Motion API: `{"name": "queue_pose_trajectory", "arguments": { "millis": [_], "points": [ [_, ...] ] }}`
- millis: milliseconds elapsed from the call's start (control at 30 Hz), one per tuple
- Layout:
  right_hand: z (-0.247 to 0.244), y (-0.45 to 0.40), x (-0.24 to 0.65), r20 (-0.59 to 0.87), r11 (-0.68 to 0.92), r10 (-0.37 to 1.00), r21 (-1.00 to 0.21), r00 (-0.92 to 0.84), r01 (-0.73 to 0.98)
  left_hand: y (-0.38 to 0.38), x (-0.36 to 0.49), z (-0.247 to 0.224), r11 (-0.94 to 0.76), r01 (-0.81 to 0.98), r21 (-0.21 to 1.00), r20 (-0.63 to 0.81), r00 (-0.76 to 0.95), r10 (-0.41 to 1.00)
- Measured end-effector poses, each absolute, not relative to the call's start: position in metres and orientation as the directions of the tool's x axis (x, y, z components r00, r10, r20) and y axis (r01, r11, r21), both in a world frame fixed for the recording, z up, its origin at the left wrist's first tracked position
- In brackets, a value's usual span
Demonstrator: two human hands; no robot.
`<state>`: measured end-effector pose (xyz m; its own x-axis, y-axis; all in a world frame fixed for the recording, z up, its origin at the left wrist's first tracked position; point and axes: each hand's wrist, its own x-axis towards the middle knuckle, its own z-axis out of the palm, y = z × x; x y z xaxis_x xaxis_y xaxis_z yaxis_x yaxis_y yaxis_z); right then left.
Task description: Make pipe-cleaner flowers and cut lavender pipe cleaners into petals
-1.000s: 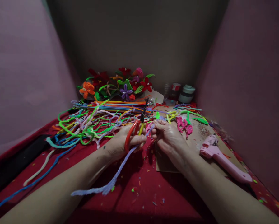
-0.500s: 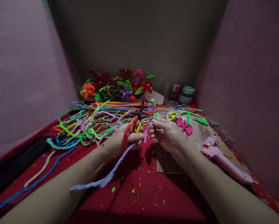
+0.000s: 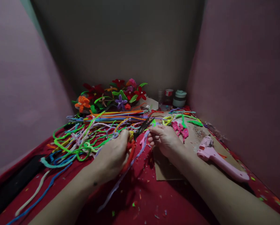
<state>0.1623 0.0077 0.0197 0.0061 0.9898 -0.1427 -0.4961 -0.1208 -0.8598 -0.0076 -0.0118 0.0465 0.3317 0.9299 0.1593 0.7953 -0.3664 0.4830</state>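
Note:
My left hand is closed around the handles of a pair of scissors with red and yellow grips and dark blades. The blades point up and right, close to the fingertips of my right hand. Those fingertips pinch a fuzzy lavender pipe cleaner, whose long tail hangs down toward the front of the red cloth and is blurred. Where the blades and the pipe cleaner meet, I cannot tell whether they touch. A short pink piece lies beside the lavender strand.
Tangled pipe cleaners cover the left, with a straight bundle behind. Pipe-cleaner flowers stand at the back, near a lidded jar. On the right, a pink glue gun and pink petals lie on cardboard.
The scissors have turned in my left hand, their blades swinging from upright to the right. The lavender strand has left my left fingers and hangs from my right hand. The view has shifted slightly.

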Motion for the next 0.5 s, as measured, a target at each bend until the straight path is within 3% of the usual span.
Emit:
{"name": "queue_pose_trajectory", "arguments": {
  "millis": [67, 167, 233, 500],
  "points": [
    [0.020, 0.009, 0.163, -0.159, -0.114, 0.986, -0.857, 0.048, -0.502, -0.011, -0.009, 0.040, -0.439, 0.867, 0.238, 0.108, 0.425, 0.899],
    [0.021, 0.009, 0.164, -0.178, -0.092, 0.977, -0.845, 0.115, -0.527, -0.008, -0.010, 0.032, -0.462, 0.886, -0.027, 0.033, 0.463, 0.886],
    [0.023, 0.008, 0.165, -0.183, -0.077, 0.972, -0.839, 0.146, -0.539, -0.007, -0.009, 0.030, -0.446, 0.892, -0.079, 0.003, 0.447, 0.894],
    [0.028, 0.007, 0.169, -0.129, 0.018, 0.963, -0.847, 0.238, -0.532, -0.007, -0.009, 0.033, -0.367, 0.927, -0.074, -0.115, 0.357, 0.927]
  ]
}}
